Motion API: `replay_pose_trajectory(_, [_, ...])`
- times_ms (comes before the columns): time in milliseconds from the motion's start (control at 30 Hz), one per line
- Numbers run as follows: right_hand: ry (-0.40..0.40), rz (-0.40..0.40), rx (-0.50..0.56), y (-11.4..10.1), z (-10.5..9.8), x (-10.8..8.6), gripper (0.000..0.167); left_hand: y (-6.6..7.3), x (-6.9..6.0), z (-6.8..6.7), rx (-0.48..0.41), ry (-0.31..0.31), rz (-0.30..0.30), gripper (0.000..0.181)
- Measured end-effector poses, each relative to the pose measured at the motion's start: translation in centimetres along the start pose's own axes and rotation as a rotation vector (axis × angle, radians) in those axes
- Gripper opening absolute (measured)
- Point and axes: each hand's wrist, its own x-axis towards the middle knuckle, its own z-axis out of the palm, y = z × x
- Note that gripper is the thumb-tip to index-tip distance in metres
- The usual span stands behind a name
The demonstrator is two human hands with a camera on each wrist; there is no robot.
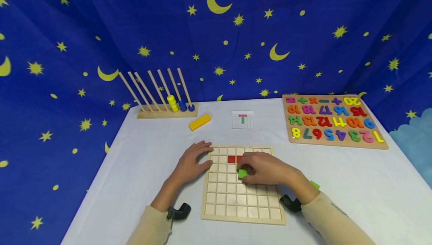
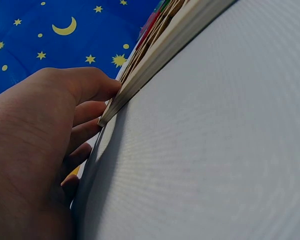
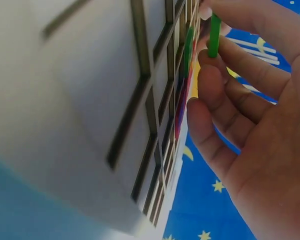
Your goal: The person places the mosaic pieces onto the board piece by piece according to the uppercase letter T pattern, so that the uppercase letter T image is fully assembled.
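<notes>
A wooden grid board (image 1: 241, 200) lies on the table. Red square tiles (image 1: 231, 159) sit in its second row, partly covered by my right hand (image 1: 264, 168). Between thumb and fingertips, that hand pinches a green square tile (image 1: 242, 174) above the board; the right wrist view shows the tile (image 3: 214, 35) edge-on. Another green tile (image 3: 188, 52) sits on the grid, mostly hidden in the head view. My left hand (image 1: 192, 164) touches the board's left edge with thumb and fingertips, its fingers loosely extended; in the left wrist view its thumb meets the rim (image 2: 140, 80).
Behind the board lies a pattern card (image 1: 242, 125) showing a red and green T. A yellow block (image 1: 200, 122) and a peg abacus (image 1: 162, 115) are at back left, a wooden number puzzle (image 1: 337, 142) at back right. Another green piece (image 1: 315, 184) shows beside my right wrist.
</notes>
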Motion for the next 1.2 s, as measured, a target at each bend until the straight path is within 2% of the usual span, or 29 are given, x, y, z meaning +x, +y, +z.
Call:
replay_pose_trajectory(400, [-0.092, -0.009, 0.018, -0.84, 0.58, 0.50, 0.024, -0.07, -0.13, 0.13, 0.005, -0.009, -0.014, 0.043])
replay_pose_trajectory(800, [-0.061, -0.018, -0.011, -0.56, 0.83, 0.64, 0.020, -0.05, 0.06, 0.03, 0.001, 0.009, 0.019, 0.043])
replay_pose_trajectory(1200, [-0.060, -0.013, -0.005, -0.66, 0.77, 0.66, 0.018, -0.07, 0.00, -0.03, 0.011, 0.006, 0.018, 0.043])
